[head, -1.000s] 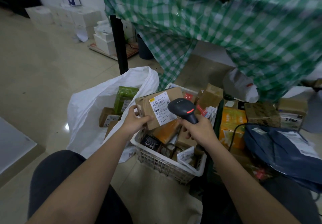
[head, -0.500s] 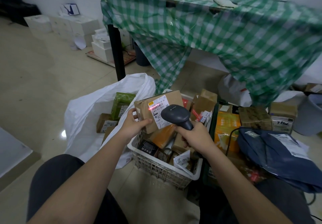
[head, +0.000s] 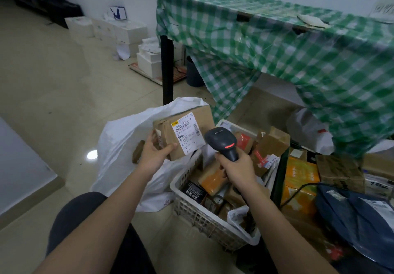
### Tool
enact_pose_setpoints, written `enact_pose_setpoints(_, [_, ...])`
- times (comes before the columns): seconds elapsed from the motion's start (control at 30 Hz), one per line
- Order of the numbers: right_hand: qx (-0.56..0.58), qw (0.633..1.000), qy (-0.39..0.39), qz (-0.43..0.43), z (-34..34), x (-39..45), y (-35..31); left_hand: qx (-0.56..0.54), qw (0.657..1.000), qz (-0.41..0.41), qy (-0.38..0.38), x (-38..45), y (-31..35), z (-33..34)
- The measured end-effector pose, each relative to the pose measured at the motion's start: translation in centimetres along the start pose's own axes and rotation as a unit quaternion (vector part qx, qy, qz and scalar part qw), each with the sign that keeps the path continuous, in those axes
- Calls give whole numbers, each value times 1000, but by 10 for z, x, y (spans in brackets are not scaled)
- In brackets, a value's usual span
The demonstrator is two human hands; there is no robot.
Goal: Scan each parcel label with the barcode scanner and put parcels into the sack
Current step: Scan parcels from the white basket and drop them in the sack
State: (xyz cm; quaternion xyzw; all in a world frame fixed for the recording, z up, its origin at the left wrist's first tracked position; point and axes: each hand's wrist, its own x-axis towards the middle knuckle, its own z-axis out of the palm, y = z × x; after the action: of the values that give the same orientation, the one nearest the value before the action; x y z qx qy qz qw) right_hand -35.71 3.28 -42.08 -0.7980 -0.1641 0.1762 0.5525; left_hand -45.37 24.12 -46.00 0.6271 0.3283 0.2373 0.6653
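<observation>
My left hand [head: 155,152] grips a brown cardboard parcel [head: 204,117] by its lower left corner, white label facing me, over the mouth of the white sack [head: 119,143]. My right hand [head: 234,167] is closed around the handle of a dark barcode scanner [head: 221,140], whose head sits just right of the parcel with a red light glowing on it. Another brown parcel [head: 138,151] shows inside the sack, left of my left hand. Below the scanner stands a white plastic basket [head: 191,211] filled with several small parcels.
A table draped in green checked cloth [head: 298,51] stands behind, its black leg [head: 167,68] just beyond the sack. Orange boxes [head: 300,179], brown cartons and a dark blue mailer bag [head: 358,216] crowd the right. White boxes [head: 119,30] line the far wall.
The parcel has swung left from in front of the scanner to over the sack's mouth. The red scan line on its label is gone. The scanner has stayed over the basket.
</observation>
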Motion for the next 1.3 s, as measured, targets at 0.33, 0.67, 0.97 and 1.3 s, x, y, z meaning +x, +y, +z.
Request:
enact_pose_setpoints(0.33, [-30,999,-14,26,86,81,-11,245,963,38,103,52,4,-101])
enact_pose_setpoints(0.67, [1,999,9,50,107,125,17,402,914,52,21,148,-79,-84])
enact_pose_setpoints(0.97, [-3,999,16,50,95,127,34,417,889,-33,-187,181,-158,-47])
enact_pose_setpoints(1.3, [-27,993,29,110,32,102,66,280,947,157,-8,115,-111,1])
